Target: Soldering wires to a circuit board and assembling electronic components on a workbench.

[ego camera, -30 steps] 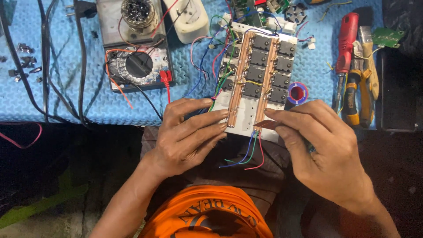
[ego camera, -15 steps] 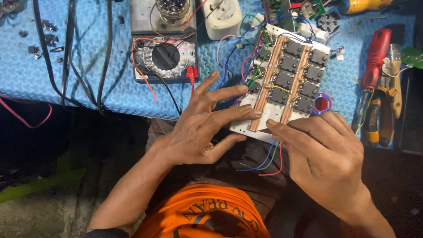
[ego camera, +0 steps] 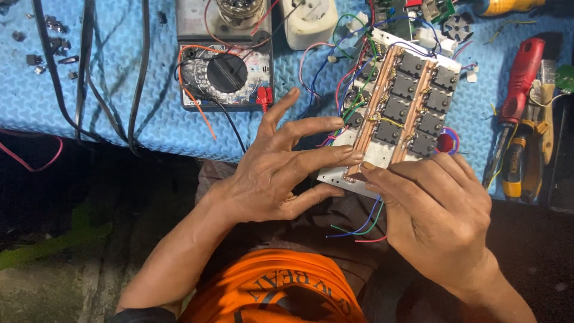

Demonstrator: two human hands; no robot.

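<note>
While both hands meet at the near end of the white circuit board (ego camera: 388, 113), the left hand (ego camera: 281, 170) has its fingers spread wide, its fingertips (ego camera: 353, 157) touching the board's near left edge and its thumb pressed under the near corner; the grip is a loose, open-handed steadying rather than a closed fist. The right hand (ego camera: 439, 212) curls over the board's near right end, its index fingertip resting on a copper strip, fingers bent but not closed around anything.

The circuit board lies tilted across the front edge of the table, which is covered by a blue mat (ego camera: 119, 96), and carries two long copper strips and two rows of black square components. Coloured wires (ego camera: 359, 230) trail from under its near end toward the person's lap. Left of the board sits an analogue multimeter (ego camera: 226, 75) with red and black leads. Beyond the board's far left corner stands a white plug adapter (ego camera: 308, 21). Right of the board lie a red-handled screwdriver (ego camera: 519, 84) and yellow-handled pliers (ego camera: 519, 164).
</note>
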